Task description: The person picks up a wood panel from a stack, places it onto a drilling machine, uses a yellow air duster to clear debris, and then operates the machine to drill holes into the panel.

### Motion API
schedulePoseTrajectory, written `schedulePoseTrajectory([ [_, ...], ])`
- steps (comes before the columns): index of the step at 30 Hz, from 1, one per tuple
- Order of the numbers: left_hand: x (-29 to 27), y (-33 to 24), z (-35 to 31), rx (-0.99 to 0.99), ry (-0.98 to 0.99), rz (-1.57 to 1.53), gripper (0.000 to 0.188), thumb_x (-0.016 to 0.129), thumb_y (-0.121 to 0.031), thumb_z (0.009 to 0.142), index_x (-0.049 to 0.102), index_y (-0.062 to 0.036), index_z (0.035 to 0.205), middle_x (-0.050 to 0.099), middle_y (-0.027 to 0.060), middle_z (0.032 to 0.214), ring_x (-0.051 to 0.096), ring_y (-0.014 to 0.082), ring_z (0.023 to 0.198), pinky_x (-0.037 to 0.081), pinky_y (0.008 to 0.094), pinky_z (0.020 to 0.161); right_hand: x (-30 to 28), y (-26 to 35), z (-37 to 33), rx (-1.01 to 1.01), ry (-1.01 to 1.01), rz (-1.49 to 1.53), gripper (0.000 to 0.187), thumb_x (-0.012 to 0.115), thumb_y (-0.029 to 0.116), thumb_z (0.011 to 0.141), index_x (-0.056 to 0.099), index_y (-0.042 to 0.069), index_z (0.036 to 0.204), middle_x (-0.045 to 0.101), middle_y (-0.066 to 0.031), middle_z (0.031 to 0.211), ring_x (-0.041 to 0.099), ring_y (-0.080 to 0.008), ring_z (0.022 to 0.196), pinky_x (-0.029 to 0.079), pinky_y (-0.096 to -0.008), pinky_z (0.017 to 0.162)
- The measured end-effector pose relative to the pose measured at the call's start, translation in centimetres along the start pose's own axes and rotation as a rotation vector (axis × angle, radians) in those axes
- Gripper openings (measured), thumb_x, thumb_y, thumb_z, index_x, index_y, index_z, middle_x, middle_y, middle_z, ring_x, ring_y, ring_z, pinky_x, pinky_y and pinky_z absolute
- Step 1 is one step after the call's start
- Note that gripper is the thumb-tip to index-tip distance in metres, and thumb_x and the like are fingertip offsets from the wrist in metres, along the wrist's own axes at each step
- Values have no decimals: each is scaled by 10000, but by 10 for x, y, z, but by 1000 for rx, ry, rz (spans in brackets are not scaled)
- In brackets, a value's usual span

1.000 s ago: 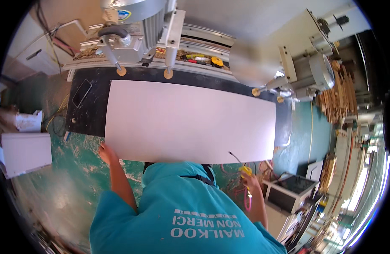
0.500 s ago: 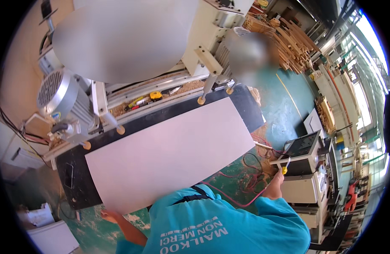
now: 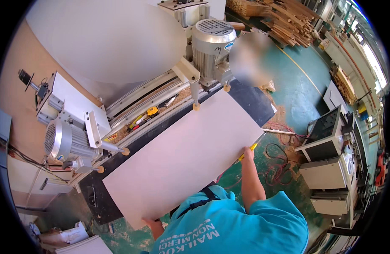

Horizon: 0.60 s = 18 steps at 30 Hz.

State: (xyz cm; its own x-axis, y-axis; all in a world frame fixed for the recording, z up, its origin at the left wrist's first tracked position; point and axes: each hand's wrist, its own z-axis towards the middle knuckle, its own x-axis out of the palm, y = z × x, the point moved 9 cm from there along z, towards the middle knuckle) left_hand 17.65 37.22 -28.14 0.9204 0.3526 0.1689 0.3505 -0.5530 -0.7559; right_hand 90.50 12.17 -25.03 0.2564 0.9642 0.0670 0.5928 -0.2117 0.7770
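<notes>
A long white panel (image 3: 182, 156) lies slanted across the black machine bed (image 3: 93, 207). My left hand (image 3: 151, 225) is at the panel's near left edge, closed on it, with most of its fingers hidden. Out at the right end, my right hand (image 3: 247, 154) grips a yellow-handled tool (image 3: 253, 147) with a thin metal tip. That tip reaches the panel's near right corner; whether it touches cannot be made out.
Two silver motors (image 3: 214, 46) (image 3: 59, 139) on brackets stand along the far side. Round-tipped posts (image 3: 196, 106) come down by the panel. A yellow tape measure (image 3: 152, 111) lies among sawdust. Hoses (image 3: 277, 169) coil on the green floor beside a control box (image 3: 326, 127).
My right hand has swung left with the yellow-handled tool, from beyond the panel to its near right corner. My left hand has come from beside the panel onto its near edge. The view has shifted.
</notes>
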Motion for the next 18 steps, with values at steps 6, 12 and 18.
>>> schedulePoseTrajectory([
  [6, 79, -21, -49, -103, 138, -148, 445, 540, -383, 972, 494, -89, 1303, 619, 74, 1166, 595, 271, 1122, 529, 393, 913, 1, 35, 26, -259, -153, -672, 513, 653, 185, 804, 481, 8, 1253, 638, -156, 1066, 638, -260, 956, 504, -371, 850],
  [12, 60, -19, -1, -159, -144, -86, 398, 656, -378, 895, 580, -127, 1194, 660, 36, 1052, 647, 209, 917, 537, 375, 689, 22, 57, 49, -270, 424, -531, 230, 621, 197, 847, 549, 30, 987, 567, -56, 647, 518, -158, 440, 437, -326, 421],
  [18, 70, -41, 7, -97, -95, -43, 392, 699, -334, 865, 584, -97, 1155, 663, 101, 936, 638, 184, 605, 458, 272, 423, 12, 83, 23, -297, 262, -1025, 224, 658, 245, 872, 589, 32, 892, 556, -58, 651, 516, -163, 431, 418, -324, 384],
])
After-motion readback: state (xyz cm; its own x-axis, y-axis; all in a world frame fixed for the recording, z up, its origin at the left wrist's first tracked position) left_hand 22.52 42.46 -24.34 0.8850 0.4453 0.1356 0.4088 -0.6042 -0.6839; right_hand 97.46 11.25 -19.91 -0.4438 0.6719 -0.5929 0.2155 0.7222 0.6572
